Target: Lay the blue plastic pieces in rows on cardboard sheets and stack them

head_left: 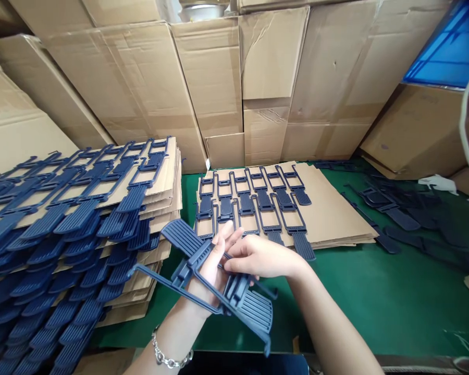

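Observation:
My left hand (pixel 213 268) is closed around dark blue plastic frames with ribbed tabs, above the front of the green table. One ribbed tab (pixel 182 237) points up and left, and another ribbed tab (pixel 258 310) points down and right. My right hand (pixel 263 255) reaches in from the right, its bent fingers pressed on the frames beside my left fingers. Exactly what its fingertips grip is hidden. Just behind my hands, similar frames (pixel 271 219) lie in two rows on a flat cardboard sheet (pixel 328 208).
At the left, a tall stack (pixel 162 198) alternates cardboard sheets and blue frames, tabs overhanging its front. Loose dark frames (pixel 400 216) lie in a heap on the green table (pixel 352 302) at the right. Cardboard boxes (pixel 133 78) wall off the back. A white cable (pixel 465 114) hangs at right.

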`<state>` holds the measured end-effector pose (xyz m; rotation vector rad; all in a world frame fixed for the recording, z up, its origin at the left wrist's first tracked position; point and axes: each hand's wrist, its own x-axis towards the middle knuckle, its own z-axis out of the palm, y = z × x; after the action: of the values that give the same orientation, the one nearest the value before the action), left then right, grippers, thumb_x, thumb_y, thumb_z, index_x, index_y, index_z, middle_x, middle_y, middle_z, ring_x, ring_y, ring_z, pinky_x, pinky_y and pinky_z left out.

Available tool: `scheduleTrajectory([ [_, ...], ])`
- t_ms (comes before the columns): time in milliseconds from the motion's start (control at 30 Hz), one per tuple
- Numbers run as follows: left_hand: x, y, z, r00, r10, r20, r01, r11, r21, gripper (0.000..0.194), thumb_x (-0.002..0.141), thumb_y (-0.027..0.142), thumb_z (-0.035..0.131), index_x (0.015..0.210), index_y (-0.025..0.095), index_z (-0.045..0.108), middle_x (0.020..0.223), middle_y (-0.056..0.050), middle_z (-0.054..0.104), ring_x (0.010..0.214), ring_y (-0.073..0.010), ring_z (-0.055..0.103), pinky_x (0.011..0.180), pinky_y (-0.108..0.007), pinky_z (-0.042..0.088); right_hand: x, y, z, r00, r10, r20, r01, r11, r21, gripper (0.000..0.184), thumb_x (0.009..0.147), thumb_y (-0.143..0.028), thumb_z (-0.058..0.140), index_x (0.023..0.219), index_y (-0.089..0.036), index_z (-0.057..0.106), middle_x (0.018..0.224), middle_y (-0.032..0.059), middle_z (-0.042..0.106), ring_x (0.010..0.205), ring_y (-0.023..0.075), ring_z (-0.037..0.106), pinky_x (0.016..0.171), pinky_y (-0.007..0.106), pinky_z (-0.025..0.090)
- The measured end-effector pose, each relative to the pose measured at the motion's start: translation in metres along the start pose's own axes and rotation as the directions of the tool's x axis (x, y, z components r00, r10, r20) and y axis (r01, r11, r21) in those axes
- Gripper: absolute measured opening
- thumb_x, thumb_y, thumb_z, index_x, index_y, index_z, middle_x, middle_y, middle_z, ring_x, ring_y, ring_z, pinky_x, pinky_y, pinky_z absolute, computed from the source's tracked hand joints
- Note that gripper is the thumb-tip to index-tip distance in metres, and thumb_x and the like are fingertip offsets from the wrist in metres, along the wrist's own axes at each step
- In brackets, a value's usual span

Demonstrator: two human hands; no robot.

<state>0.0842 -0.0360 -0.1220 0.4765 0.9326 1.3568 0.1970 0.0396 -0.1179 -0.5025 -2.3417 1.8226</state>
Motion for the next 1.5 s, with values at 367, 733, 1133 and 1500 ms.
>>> scheduleTrajectory([
  [367, -0.009, 0.007, -0.008, 1.0, 0.02, 0.02, -0.019, 1.0, -0.019, 0.062, 0.078, 0.016, 0.053, 0.132, 0.031, 0.027, 0.085, -0.002, 0.058, 0.056, -0.0085, 0.054, 0.032, -0.011, 0.035, -0.05, 0.027, -0.047, 0.984, 0.145, -0.103, -0.085, 0.891, 0.446, 0.037, 0.081, -0.039, 0.036, 0.098, -0.01, 0.053, 0.053, 0.0026, 0.057, 0.035, 0.0079, 0.045, 0.035, 0.014, 0.033],
  [733, -0.006, -0.006, -0.017, 0.959, -0.237, 0.155, 0.228, 0.971, 0.074, 0.019, 0.081, 0.032, 0.054, 0.082, 0.014, 0.059, 0.042, 0.005, 0.04, 0.03, 0.0006, 0.027, 0.029, -0.008, 0.02, -0.035, 0.032, -0.034, 0.944, 0.234, -0.232, -0.054, 0.805, 0.591, 0.079, 0.081, -0.069, 0.006, 0.13, -0.014, 0.032, 0.07, 0.0069, 0.058, 0.056, 0.0119, 0.056, 0.058, 0.024, 0.044],
  [1133, -0.013, -0.025, -0.011, 0.779, -0.402, 0.481, 0.556, 0.798, -0.233, 0.028, 0.086, 0.03, 0.045, 0.106, 0.013, 0.055, 0.073, -0.002, 0.063, 0.034, -0.0011, 0.045, 0.024, -0.009, 0.024, -0.024, 0.029, -0.041, 0.713, -0.15, -0.685, 0.528, 0.758, 0.383, 0.031, 0.077, -0.047, 0.056, 0.074, -0.016, 0.051, 0.076, 0.001, 0.055, 0.065, 0.0096, 0.055, 0.061, 0.022, 0.047],
  [1500, -0.016, -0.024, -0.026, 0.776, -0.341, 0.53, 0.505, 0.84, -0.198, 0.025, 0.087, 0.029, 0.043, 0.095, 0.013, 0.061, 0.07, -0.001, 0.059, 0.039, -0.0026, 0.051, 0.025, -0.008, 0.033, -0.084, 0.091, -0.112, 0.192, 0.316, -0.929, 0.011, 0.946, 0.324, 0.018, 0.075, -0.035, 0.043, 0.071, -0.018, 0.045, 0.077, 0.0015, 0.061, 0.033, 0.0046, 0.035, 0.033, 0.018, 0.029],
])
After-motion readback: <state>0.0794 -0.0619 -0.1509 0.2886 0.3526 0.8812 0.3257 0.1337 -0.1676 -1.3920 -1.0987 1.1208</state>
